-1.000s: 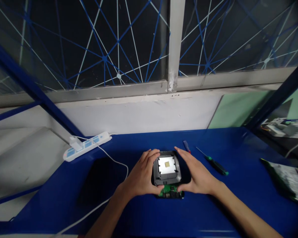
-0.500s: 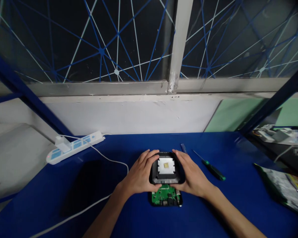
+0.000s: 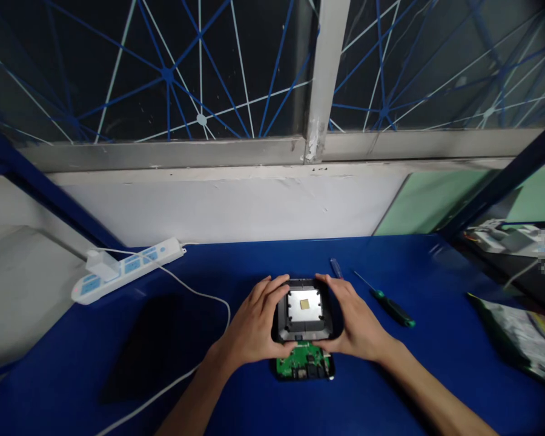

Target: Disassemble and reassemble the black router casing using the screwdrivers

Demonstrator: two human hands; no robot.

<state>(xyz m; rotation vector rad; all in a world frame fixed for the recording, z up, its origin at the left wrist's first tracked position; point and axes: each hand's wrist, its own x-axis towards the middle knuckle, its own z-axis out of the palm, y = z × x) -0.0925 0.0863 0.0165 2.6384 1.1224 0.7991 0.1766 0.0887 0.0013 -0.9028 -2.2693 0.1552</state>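
Both hands grip a black plastic casing half (image 3: 284, 324) by its sides, its inner face turned toward me. A silver metal plate (image 3: 295, 310) with a small gold-coloured square pad (image 3: 304, 304) is fixed inside it. My left hand (image 3: 258, 324) wraps the left edge, thumb along the near edge. My right hand (image 3: 356, 321) holds the right edge in the same manner. Just below, a green circuit board (image 3: 295, 363) sits in a black tray-like base on the table. The casing half and the hands hide the board's far part.
A green-and-black screwdriver (image 3: 394, 309) lies right of my hands, with a clear purplish handle (image 3: 336, 268) beyond them. At left are a white power strip (image 3: 129, 269), a white cable (image 3: 200, 293) and a dark flat object (image 3: 138, 351). A foil packet (image 3: 518, 333) lies far right on the blue table (image 3: 254, 399).
The camera view has shifted slightly. The casing half stays in both hands, tilted a little more toward me, above the circuit board. Nothing has been let go.
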